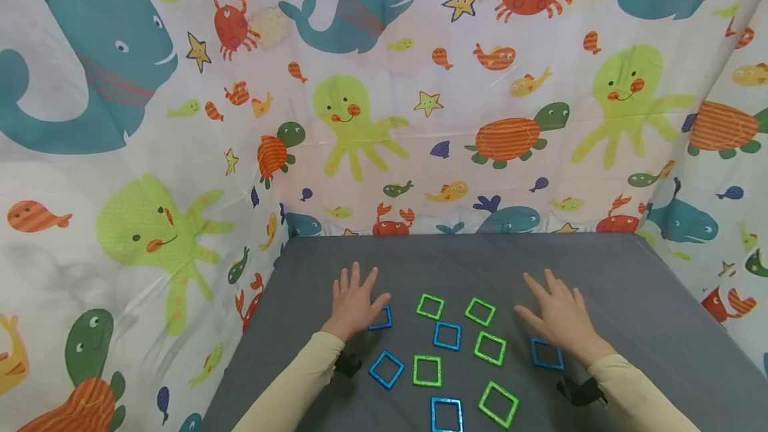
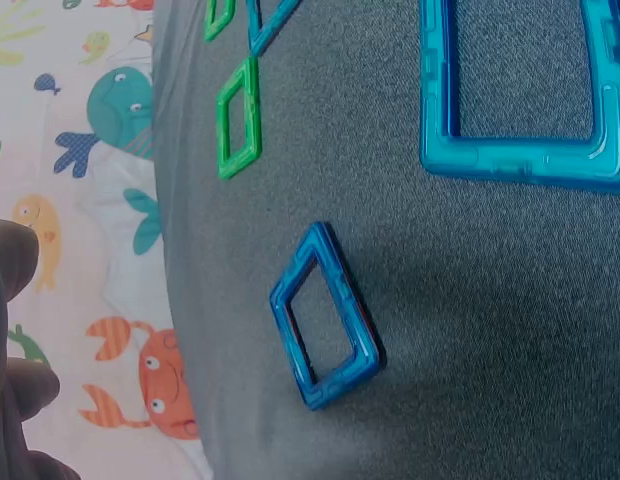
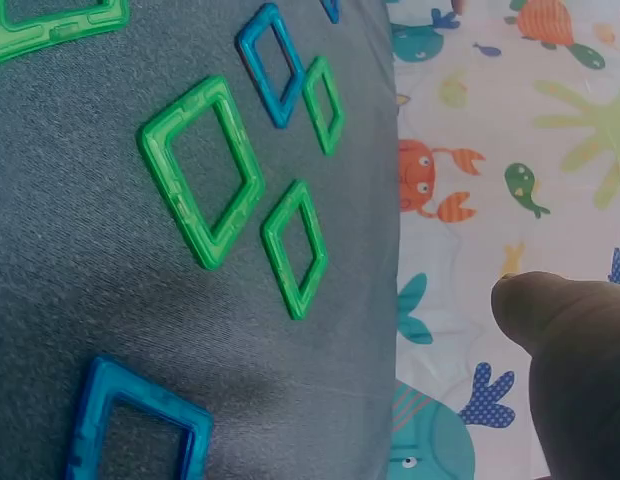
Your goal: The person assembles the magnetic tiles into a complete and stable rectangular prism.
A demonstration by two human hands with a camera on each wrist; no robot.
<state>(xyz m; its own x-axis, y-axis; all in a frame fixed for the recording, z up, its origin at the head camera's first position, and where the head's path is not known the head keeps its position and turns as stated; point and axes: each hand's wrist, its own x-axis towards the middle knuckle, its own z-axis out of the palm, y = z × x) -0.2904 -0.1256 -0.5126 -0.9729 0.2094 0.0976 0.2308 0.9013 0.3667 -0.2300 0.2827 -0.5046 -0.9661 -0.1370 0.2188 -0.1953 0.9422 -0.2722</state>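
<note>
Several square magnetic tile frames, blue and green, lie flat and apart on a grey cloth surface. My left hand [image 1: 352, 305], fingers spread, is over a blue tile [image 1: 388, 318] at the left and partly hides it. On the other side my right hand [image 1: 559, 319] is spread beside another blue tile [image 1: 563, 360]. Neither hand holds anything. Between them are a blue tile [image 1: 459, 337], green tiles such as one at the middle [image 1: 441, 371], and a blue tile [image 1: 387, 385] turned on its corner. The left wrist view shows a blue tile [image 2: 365, 345] below fingertips at the left edge.
The grey surface [image 1: 336, 252] runs back to a white curtain [image 1: 372, 209] printed with sea animals, which also hangs at both sides. Nearest the viewer lie a blue tile [image 1: 459, 412] and a green tile [image 1: 513, 412]. A dark strap device [image 1: 581, 392] sits at the right wrist.
</note>
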